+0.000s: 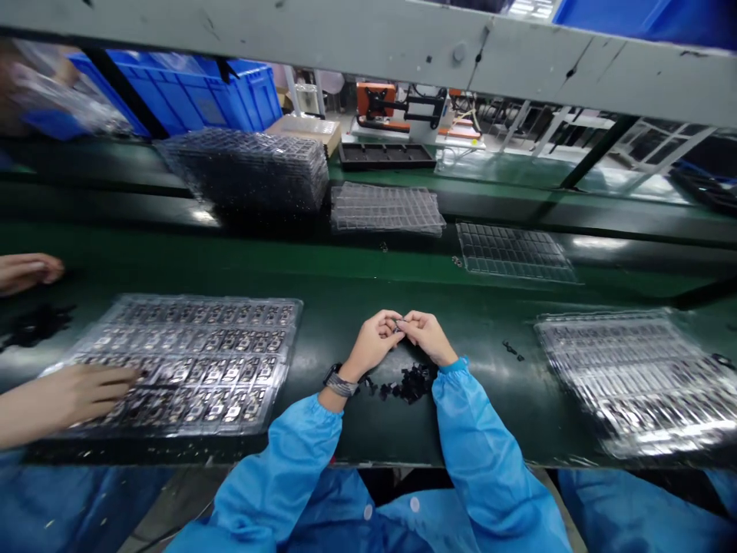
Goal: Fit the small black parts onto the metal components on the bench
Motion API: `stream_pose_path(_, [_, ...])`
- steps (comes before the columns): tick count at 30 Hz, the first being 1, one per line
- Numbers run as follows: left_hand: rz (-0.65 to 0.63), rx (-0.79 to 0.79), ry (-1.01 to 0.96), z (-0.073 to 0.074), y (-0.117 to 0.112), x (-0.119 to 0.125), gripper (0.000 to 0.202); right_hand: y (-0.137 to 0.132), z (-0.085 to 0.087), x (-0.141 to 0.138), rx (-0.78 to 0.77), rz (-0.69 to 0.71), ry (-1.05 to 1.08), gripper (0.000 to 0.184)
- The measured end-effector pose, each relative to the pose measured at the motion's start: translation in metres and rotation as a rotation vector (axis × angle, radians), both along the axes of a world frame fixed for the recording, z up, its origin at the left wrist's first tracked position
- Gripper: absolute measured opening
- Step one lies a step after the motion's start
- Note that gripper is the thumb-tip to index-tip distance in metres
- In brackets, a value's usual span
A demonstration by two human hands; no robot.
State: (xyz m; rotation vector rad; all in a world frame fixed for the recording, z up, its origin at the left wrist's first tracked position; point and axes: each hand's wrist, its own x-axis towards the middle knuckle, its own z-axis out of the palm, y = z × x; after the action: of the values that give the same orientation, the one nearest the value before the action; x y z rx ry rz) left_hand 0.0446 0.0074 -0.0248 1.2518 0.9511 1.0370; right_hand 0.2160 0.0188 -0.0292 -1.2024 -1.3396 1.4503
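My left hand (375, 338) and my right hand (424, 333) meet above the green work surface, fingertips pinched together. Between them is a small part (398, 329), dark with a light spot, mostly covered by the fingers; its kind is too small to make out. Just below my hands lies a loose pile of small black parts (413, 384), with a few strays toward my left wrist. A clear tray (295, 322) filled with rows of small metallic parts sits to the left. To the right, a few black pieces (512, 351) lie apart on the surface.
A co-worker's hand (86, 393) rests over the left tray, another hand (28, 273) behind it. At right stands another filled clear tray (639, 380). Farther back are stacked clear trays (259, 169), more trays (385, 207) and a blue crate (213, 96). A grey beam (368, 38) crosses overhead.
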Motion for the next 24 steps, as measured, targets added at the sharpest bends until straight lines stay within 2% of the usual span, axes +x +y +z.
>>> stream_pose_path(6, [-0.009, 0.042, 0.018, 0.013, -0.007, -0.001, 0.031, -0.003, 0.003, 0.001, 0.073, 0.032, 0.033, 0.045])
stream_pose_path(8, [-0.003, 0.060, 0.071, 0.020, -0.015, -0.005, 0.031, -0.005, 0.005, 0.001, 0.091, 0.091, 0.035, 0.044])
stream_pose_path(11, [0.035, 0.122, 0.246, 0.037, -0.038, -0.019, 0.031, -0.006, 0.007, 0.002, 0.090, 0.240, 0.050, 0.042])
stream_pose_path(13, [0.068, 0.147, 0.367, 0.053, -0.060, -0.040, 0.031, -0.006, 0.006, 0.002, 0.072, 0.271, 0.042, 0.044])
stream_pose_path(16, [0.146, 0.112, 0.508, 0.082, -0.090, -0.095, 0.034, -0.003, 0.002, 0.003, 0.018, 0.187, 0.006, 0.046])
stream_pose_path(19, [0.370, 0.068, 0.671, 0.102, -0.099, -0.175, 0.041, 0.000, -0.002, 0.002, -0.006, 0.126, 0.000, 0.047])
stream_pose_path(21, [0.525, 0.065, 0.767, 0.101, -0.090, -0.231, 0.046, 0.000, -0.004, 0.001, 0.000, 0.118, -0.008, 0.048])
stream_pose_path(24, [0.666, 0.022, 0.874, 0.081, -0.064, -0.294, 0.046, 0.000, -0.009, -0.002, 0.011, 0.110, -0.025, 0.047])
